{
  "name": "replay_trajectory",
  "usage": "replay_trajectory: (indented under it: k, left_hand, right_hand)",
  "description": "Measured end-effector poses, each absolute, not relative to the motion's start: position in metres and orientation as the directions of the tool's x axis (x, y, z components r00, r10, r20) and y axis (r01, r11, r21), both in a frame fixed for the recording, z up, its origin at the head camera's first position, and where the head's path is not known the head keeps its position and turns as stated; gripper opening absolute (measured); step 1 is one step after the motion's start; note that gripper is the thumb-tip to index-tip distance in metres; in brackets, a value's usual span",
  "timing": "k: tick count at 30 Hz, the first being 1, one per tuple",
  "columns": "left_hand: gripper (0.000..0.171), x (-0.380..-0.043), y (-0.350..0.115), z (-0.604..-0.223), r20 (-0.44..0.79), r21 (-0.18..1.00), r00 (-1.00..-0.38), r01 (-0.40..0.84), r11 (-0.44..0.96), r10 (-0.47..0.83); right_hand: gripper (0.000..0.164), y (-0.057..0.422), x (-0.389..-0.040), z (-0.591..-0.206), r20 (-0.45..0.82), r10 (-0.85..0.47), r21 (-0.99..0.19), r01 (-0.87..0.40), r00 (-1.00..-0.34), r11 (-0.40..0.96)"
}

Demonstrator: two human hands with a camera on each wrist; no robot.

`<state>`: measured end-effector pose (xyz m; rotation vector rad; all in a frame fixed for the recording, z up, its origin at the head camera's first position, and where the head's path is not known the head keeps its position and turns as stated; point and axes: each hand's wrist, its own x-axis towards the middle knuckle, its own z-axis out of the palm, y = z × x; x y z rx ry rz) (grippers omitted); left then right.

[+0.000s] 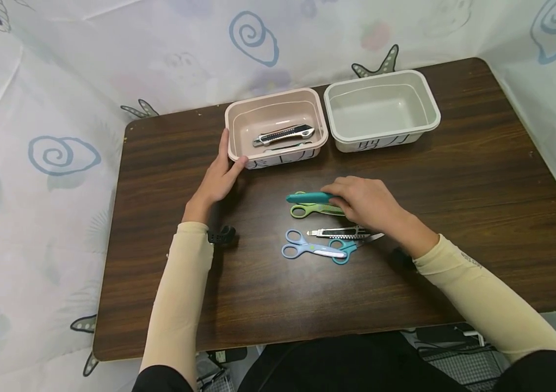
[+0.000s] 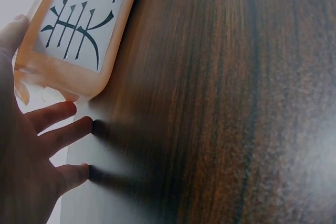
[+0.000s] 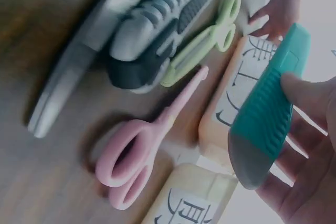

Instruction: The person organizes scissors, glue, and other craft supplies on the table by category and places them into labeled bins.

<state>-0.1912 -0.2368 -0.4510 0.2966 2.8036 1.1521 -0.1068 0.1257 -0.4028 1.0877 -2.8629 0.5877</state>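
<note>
My left hand (image 1: 216, 179) rests against the near left corner of a pink bin (image 1: 239, 128), thumb at the front rim, fingers spread along its side. In the left wrist view the fingers (image 2: 65, 135) are mostly straight. My right hand (image 1: 368, 202) holds a teal utility knife (image 1: 309, 197) above the table, pinched between thumb and fingers; its grey end shows in the right wrist view. Beneath it lie green-handled scissors (image 1: 302, 211). Nearer are a silver-black utility knife (image 1: 339, 233), lavender scissors (image 1: 302, 248) and teal-handled scissors (image 1: 347, 249). Pink scissors (image 3: 142, 145) appear in the right wrist view.
The pink bin contains a silver-black utility knife (image 1: 284, 134) and another slim item, partly hidden by the front wall. Beside it on the right stands a pale grey-green bin (image 1: 381, 133). Both bins carry labels and stand near the back edge of the brown table (image 1: 160, 179).
</note>
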Motion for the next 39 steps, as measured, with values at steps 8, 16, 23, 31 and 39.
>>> replay_trajectory:
  k: [8, 16, 23, 31, 39]
  left_hand:
    - [0.084, -0.19, -0.237, -0.45, -0.018, 0.706, -0.976, 0.141, 0.694, 0.217]
    - [0.083, -0.188, -0.236, -0.449, -0.025, 0.708, -0.978, 0.129, 0.694, 0.207]
    - [0.082, -0.19, -0.237, -0.451, -0.018, 0.709, -0.977, 0.136, 0.692, 0.211]
    - [0.083, -0.189, -0.236, -0.449, -0.026, 0.702, -0.976, 0.136, 0.699, 0.217]
    - [0.083, -0.19, -0.235, -0.449, -0.019, 0.703, -0.978, 0.135, 0.698, 0.209]
  right_hand:
    - [0.035, 0.116, -0.129, -0.389, 0.186, -0.593, -0.327, -0.618, -0.784, 0.715]
    - [0.034, 0.093, -0.159, -0.378, 0.263, -0.584, -0.25, -0.639, -0.768, 0.727]
    - [0.034, 0.079, -0.187, -0.373, 0.284, -0.557, -0.224, -0.618, -0.781, 0.753]
    - [0.042, 0.063, -0.207, -0.379, 0.182, -0.591, -0.157, -0.617, -0.786, 0.772]
    - [0.053, 0.054, -0.216, -0.381, 0.019, -0.704, -0.142, -0.699, -0.71, 0.701]
